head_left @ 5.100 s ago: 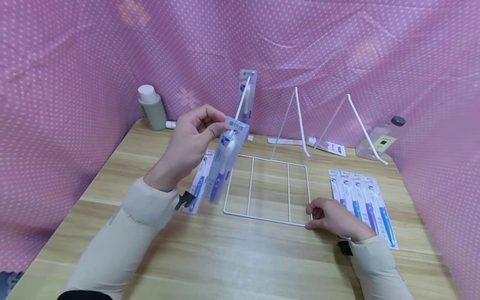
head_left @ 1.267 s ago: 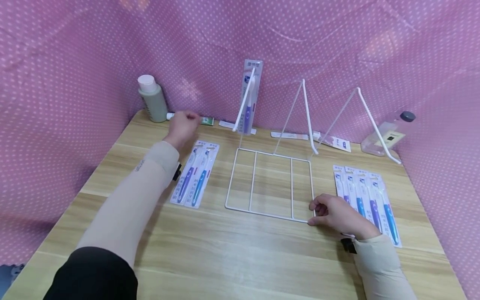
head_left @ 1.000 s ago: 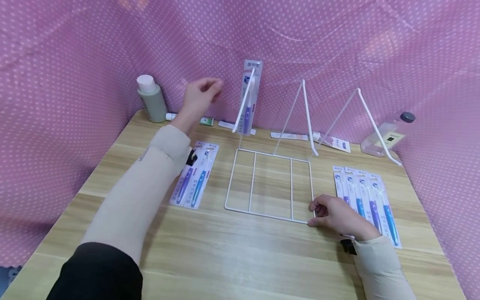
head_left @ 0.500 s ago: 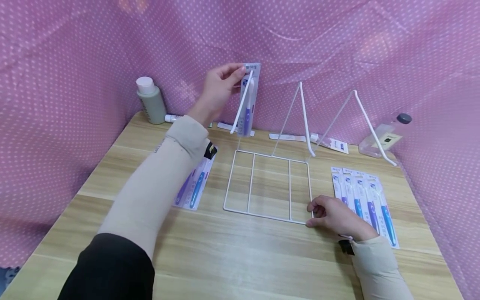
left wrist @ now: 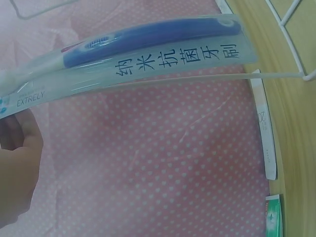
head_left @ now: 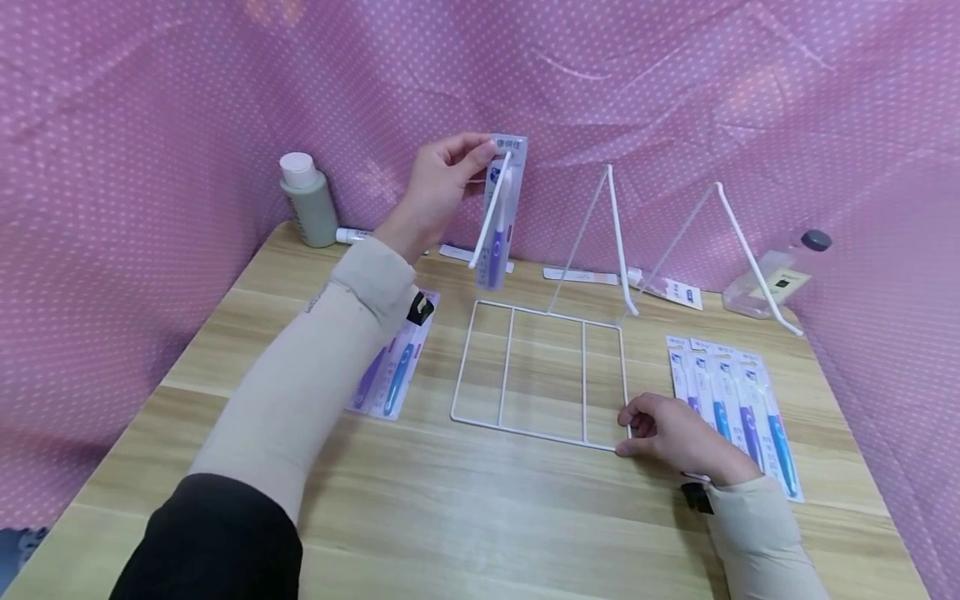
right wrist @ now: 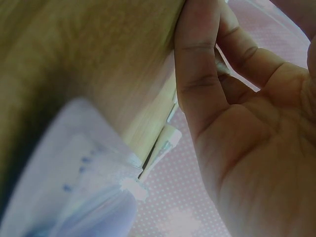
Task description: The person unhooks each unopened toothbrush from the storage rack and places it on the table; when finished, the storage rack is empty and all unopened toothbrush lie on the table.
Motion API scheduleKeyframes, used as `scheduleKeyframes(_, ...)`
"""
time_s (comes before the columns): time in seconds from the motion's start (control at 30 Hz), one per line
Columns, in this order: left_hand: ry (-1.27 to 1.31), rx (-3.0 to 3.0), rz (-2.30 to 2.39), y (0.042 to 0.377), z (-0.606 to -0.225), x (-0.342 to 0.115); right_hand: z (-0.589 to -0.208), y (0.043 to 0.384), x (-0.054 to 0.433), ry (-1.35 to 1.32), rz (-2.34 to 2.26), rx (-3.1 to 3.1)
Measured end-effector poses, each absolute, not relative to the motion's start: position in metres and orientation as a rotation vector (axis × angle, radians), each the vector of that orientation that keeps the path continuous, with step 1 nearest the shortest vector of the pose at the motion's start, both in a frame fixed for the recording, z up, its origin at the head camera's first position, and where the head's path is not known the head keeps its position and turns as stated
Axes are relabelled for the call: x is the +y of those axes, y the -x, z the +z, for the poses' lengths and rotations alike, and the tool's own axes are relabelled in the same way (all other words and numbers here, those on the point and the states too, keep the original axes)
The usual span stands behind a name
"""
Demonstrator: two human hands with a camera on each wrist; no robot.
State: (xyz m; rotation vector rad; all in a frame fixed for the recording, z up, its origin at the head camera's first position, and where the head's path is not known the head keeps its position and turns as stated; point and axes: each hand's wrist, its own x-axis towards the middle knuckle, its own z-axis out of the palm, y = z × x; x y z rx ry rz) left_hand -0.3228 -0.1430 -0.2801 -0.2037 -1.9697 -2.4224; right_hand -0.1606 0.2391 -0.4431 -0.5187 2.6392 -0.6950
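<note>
My left hand pinches the top edge of a packaged purple toothbrush between thumb and fingers. This pack hangs upright on the left arm of a white wire rack. Close up in the left wrist view, the purple handle shows through the clear blister. My right hand grips the rack's front right corner with thumb and curled fingers. Left of the rack lie two more packaged toothbrushes, purple and blue, partly behind the left forearm. Several packaged toothbrushes overlap in a row beside the right hand.
A green bottle with a white cap stands at the back left, a clear bottle with a black cap at the back right. Small tubes and flat boxes line the back edge. Pink dotted cloth surrounds the wooden table.
The pack formerly in my left hand now lies at left beside another. That hand rose to the hanging pack, pinched it, and moved it slightly along the arm. The right hand stays put.
</note>
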Motion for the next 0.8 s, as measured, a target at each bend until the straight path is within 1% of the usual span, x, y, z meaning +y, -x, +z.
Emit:
scheduleKeyframes(0.27, 0.227, -2.037, -2.387, 0.302, -0.280, -0.149, -0.444, 0.160, 0.239, 0.487, -0.720, 2.622)
scheduleKeyframes(0.8, 0.433, -2.150, -2.251, 0.233, -0.274, -0.169, -0.438, 0.159, 0.237, 0.512, -0.726, 2.606)
